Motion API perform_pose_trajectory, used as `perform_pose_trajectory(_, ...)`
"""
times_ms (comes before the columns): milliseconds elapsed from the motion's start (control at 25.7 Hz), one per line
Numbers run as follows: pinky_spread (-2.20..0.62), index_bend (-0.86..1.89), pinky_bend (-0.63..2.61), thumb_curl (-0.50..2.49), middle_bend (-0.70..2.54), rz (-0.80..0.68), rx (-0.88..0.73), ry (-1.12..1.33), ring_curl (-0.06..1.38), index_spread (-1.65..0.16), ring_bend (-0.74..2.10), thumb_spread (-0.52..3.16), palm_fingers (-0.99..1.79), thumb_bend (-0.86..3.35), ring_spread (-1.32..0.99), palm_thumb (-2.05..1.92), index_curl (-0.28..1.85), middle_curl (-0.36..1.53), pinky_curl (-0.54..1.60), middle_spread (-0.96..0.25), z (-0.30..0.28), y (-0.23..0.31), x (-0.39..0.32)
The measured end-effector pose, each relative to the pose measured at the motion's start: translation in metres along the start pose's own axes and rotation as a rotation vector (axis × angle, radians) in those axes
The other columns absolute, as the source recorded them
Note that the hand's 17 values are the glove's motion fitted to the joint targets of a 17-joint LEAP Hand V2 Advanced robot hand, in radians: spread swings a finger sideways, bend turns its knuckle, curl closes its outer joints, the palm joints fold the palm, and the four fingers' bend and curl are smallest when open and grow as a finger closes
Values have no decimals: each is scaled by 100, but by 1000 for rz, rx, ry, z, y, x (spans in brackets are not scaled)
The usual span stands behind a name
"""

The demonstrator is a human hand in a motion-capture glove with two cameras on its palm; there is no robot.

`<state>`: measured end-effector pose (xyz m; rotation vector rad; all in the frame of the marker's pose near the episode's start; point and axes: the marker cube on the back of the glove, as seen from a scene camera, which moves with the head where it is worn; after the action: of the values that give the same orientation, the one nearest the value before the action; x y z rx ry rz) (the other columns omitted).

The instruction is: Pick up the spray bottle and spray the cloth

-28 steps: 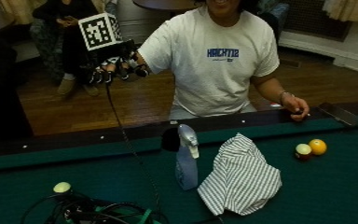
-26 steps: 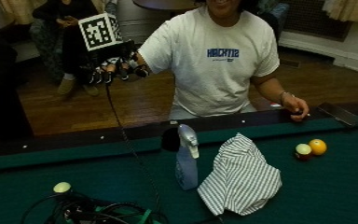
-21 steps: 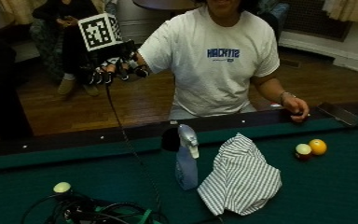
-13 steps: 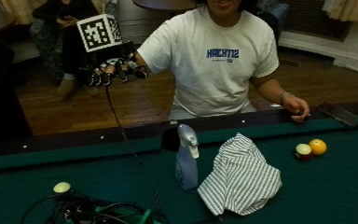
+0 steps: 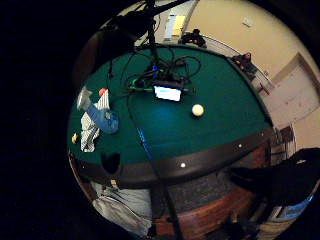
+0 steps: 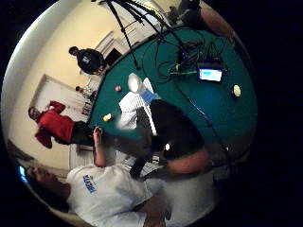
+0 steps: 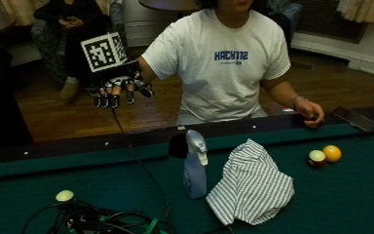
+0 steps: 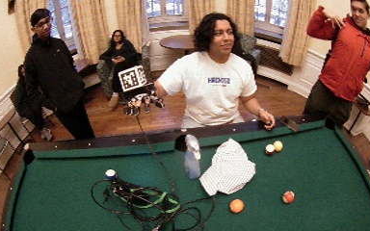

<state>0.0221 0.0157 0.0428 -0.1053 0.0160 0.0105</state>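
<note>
Green felt covers the desk, where the spray bottle stands upright just left of the striped cloth. The gloved right hand hangs raised beyond the far rail, fingers relaxed and empty, likely ready to reach.

The only lettering that can be made out is a dark blue word across the chest of the person's white T-shirt. In the outside view it looks like "HACKTHE", though the last letters are uncertain, and a smaller line beneath it is too small to read. No label can be read on the spray bottle, nor any number on the balls.
</note>
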Motion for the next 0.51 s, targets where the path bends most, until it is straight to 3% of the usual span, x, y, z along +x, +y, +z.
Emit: perform_pose_trajectory(506,20,19,35,25,16,46,-61,-36,24,-43,22,123,57,6,-4,44,32,24,30,-5,60,18,40)
